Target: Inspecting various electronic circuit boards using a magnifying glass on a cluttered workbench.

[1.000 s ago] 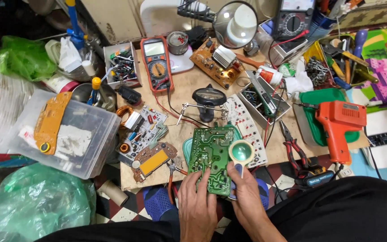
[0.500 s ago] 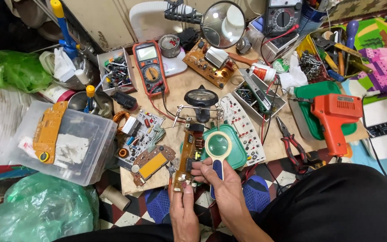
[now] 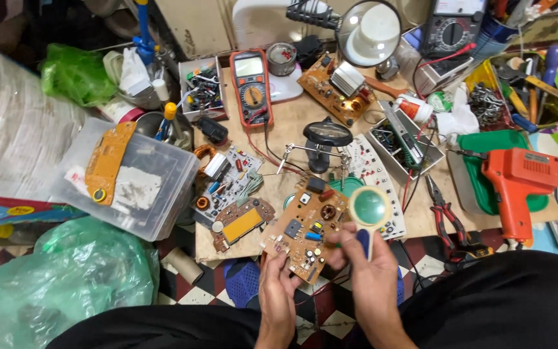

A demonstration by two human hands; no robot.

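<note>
Left hand: the left hand (image 3: pixel 278 284) grips the near left edge of the board (image 3: pixel 306 231), fingers curled under it, thumb on top.
Right hand: the right hand (image 3: pixel 364 268) is clenched around the blue handle of the magnifier (image 3: pixel 369 208) and also touches the board's near right edge.
Board: a tan circuit board, component side up, tilted, held over the near edge of the table (image 3: pixel 292 136), between both hands.
Magnifier: its round lens stands just right of the board, above the right hand.
Near left: a green bag (image 3: pixel 53 284) lies on the floor, left of the hands.
Left of board: small boards (image 3: pixel 234 200) with a copper coil lie on the table; further left stands a clear box (image 3: pixel 130 181) with an orange panel (image 3: pixel 108 161) on its lid.
Right of board: red pliers (image 3: pixel 445 213) lie near the table edge; further right an orange gun-shaped tool (image 3: pixel 518 178) rests on a green tray (image 3: pixel 479 145).
Middle: a clamp stand (image 3: pixel 323 139) with a lens stands just beyond the board.
Far: a red meter (image 3: pixel 252 87) lies flat; right of it, a brown board (image 3: pixel 337 87); a round lamp magnifier (image 3: pixel 369 32) stands at the far edge.
</note>
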